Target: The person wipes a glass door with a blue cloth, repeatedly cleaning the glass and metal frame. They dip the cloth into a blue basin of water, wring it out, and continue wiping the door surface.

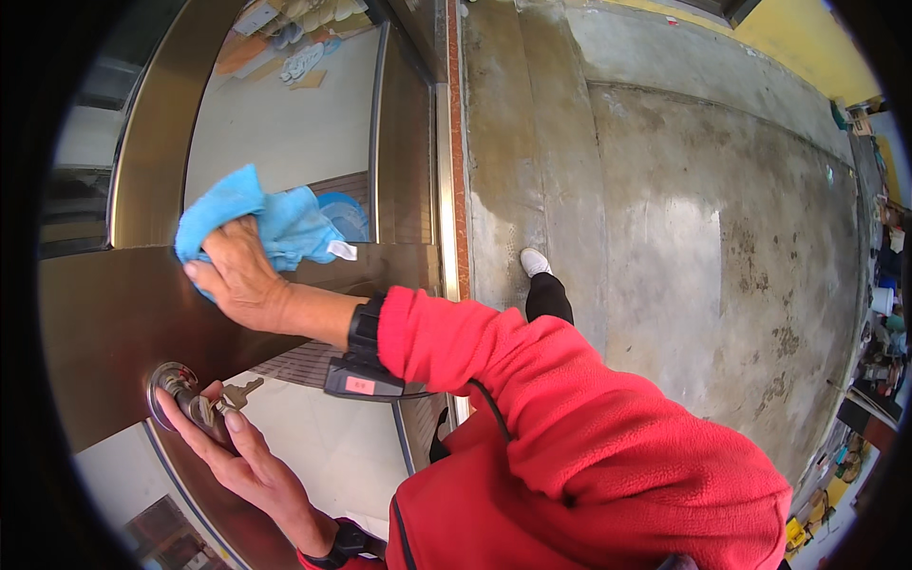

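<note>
A light-blue cloth (299, 223) lies bunched under my right hand (242, 271), which presses it against the door's brown metal crossbar (95, 313) beside the glass. The fingers of that hand are partly buried in the cloth, and a white tag (342, 250) sticks out from it. Lower down, my left hand (252, 475) has its fingers and thumb around the round door knob (204, 410). Keys (242, 391) stick out by the knob, close to the left thumb. Red sleeves cover both arms, and each wrist wears a black strap.
Through the glass (285, 123) show a blue basin (344, 214) and a pile of gloves and slippers (304, 62). At right, a stained concrete floor (655, 237) stretches to assorted items along the far edge. A white shoe (535, 261) stands on it, near the door's edge (446, 190).
</note>
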The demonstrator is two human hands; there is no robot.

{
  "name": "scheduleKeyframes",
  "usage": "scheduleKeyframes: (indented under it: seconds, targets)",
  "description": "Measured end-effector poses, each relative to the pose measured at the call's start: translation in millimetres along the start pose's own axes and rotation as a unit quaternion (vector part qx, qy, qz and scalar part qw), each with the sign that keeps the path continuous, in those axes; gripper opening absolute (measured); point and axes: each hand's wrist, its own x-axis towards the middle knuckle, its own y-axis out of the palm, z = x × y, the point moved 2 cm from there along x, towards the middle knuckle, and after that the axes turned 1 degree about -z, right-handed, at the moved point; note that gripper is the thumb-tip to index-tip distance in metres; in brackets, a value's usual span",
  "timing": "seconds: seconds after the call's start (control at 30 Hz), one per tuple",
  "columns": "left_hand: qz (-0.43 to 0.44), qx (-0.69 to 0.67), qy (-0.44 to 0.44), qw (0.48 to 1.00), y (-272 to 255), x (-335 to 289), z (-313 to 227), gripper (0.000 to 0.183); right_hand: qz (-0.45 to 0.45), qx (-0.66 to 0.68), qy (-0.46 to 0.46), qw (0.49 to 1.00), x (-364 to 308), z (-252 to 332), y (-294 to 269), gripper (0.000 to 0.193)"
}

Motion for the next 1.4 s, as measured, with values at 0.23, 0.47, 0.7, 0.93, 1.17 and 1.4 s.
scheduleKeyframes:
  seconds: [0.23,0.47,0.7,0.93,1.17,1.4]
  targets:
    - [0.006,-0.05,0.033,0.998,-3.8,-1.6,-3.7,0.065,0.117,0.064,0.118,0.984,-15.3,-23.8,-25.7,0.025]
    - [-0.013,-0.053,0.059,0.997,-2.2,-3.1,2.8,0.066,0.128,-0.023,0.212,0.969,-70.5,-76.0,-56.9,0.029]
    - [0.008,-0.04,0.037,0.998,-6.3,-5.5,2.2,0.077,0.11,-0.004,0.213,0.971,-38.1,-51.6,-48.6,0.028]
    - [0.005,-0.037,0.025,0.999,-7.2,0.9,-3.4,0.083,0.16,0.1,0.071,0.98,16.7,24.5,-36.0,0.038]
    - [-0.005,-0.041,-0.035,0.999,-12.0,-9.7,-1.7,0.085,0.293,0.075,0.147,0.942,12.7,-15.8,-31.9,0.033]
    - [-0.028,0.027,0.018,0.999,-10.5,-5.4,2.5,0.082,0.22,0.033,-0.059,0.973,96.8,-72.8,-49.5,0.026]
